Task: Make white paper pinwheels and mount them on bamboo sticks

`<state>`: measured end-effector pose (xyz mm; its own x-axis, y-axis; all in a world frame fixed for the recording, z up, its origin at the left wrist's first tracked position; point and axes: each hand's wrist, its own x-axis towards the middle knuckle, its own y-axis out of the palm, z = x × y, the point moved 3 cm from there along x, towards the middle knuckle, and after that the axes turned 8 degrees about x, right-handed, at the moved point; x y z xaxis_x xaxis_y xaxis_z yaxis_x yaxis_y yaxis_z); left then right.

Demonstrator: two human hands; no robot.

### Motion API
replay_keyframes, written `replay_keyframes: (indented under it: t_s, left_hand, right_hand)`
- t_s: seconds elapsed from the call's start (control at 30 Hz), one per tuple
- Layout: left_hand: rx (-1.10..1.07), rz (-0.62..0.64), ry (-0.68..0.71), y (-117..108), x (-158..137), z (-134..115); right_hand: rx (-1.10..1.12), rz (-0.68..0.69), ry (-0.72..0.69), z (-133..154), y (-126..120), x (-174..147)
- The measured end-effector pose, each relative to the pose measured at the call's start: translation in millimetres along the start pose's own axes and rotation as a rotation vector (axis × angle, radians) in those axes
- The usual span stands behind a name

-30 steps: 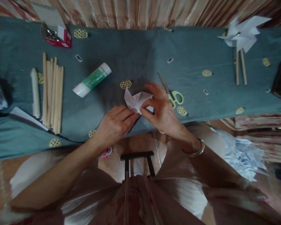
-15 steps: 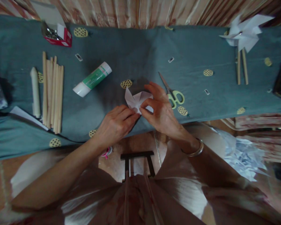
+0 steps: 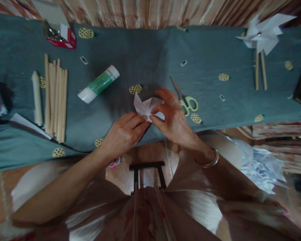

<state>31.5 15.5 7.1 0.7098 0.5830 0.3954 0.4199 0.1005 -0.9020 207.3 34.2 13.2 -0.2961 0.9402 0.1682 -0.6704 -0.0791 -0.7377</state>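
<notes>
A small white paper pinwheel (image 3: 145, 106) with bent-in points lies over the table's front part, between both hands. My left hand (image 3: 126, 131) pinches its lower left side with the fingertips. From the right, my right hand (image 3: 172, 117) has thumb and index finger closed at the pinwheel's middle, the other fingers raised. Part of the paper is hidden behind the fingers. Just right of my right hand lie scissors (image 3: 188, 102) with pale green handles, blades pointing away.
Wooden sticks (image 3: 55, 100), a glue stick-like white tube (image 3: 37, 98) and a red box of metal pieces (image 3: 62, 38) are on the left. A green-and-white cylinder (image 3: 99, 84) lies nearer. Finished-looking pinwheels (image 3: 263, 35) with sticks stand far right. Crumpled paper (image 3: 262, 165) is at lower right.
Both hands keep their hold on the paper pinwheel, with barely any finger movement. The view has shifted very slightly.
</notes>
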Motion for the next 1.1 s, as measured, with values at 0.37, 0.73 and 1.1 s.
replay_keyframes:
  t_s: [0.37, 0.73, 1.1]
  left_hand:
    - [0.017, 0.009, 0.01, -1, 0, -1]
    - [0.005, -0.008, 0.016, -1, 2, -2]
    - [0.019, 0.022, 0.0, -2, 3, 1]
  right_hand:
    - [0.006, 0.002, -0.073, -1, 1, -3]
    - [-0.14, -0.027, -0.222, 6, 12, -10]
    - [-0.122, 0.024, -0.21, 7, 19, -10]
